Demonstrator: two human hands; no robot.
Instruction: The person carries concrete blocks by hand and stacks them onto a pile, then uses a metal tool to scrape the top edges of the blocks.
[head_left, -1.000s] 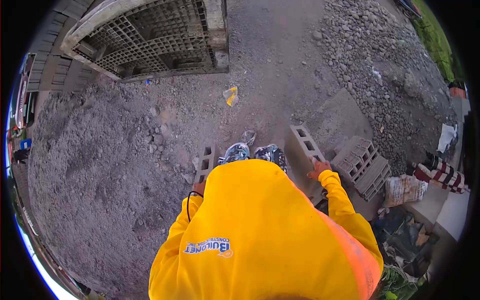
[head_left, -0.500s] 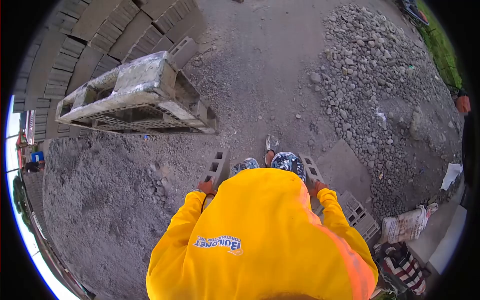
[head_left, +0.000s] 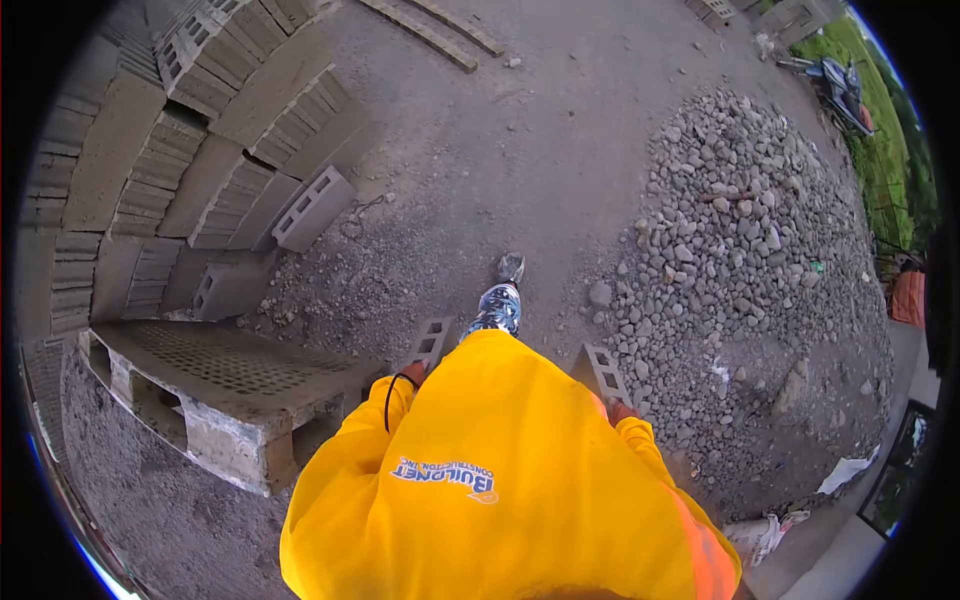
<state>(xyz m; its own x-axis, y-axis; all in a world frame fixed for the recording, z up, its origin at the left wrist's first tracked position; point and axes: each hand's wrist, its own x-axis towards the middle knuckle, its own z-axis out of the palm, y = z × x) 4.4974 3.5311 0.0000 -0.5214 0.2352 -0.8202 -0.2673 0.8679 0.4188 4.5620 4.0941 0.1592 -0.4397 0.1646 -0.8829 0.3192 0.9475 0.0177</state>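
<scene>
My left hand (head_left: 412, 373) is closed on a grey hollow concrete block (head_left: 432, 340), carried upright at my left side. A second hollow concrete block (head_left: 601, 370) hangs at my right side, with my right hand (head_left: 620, 410) closed on its near end. Both blocks show their open cells facing up. My fingers are partly hidden by the blocks and the yellow sleeves. Between the two blocks, one leg in patterned trousers (head_left: 497, 307) reaches forward over the dirt ground.
Stacked concrete blocks (head_left: 190, 160) rise at the left, with a single block (head_left: 313, 209) leaning against them. A dirty pallet (head_left: 235, 440) lies near my left. At the right is a gravel pile (head_left: 740, 230). Wooden strips (head_left: 425, 35) lie ahead.
I have stepped forward with both blocks still in my hands. The pallet has slid back to my lower left, and the wooden strips have come into view ahead.
</scene>
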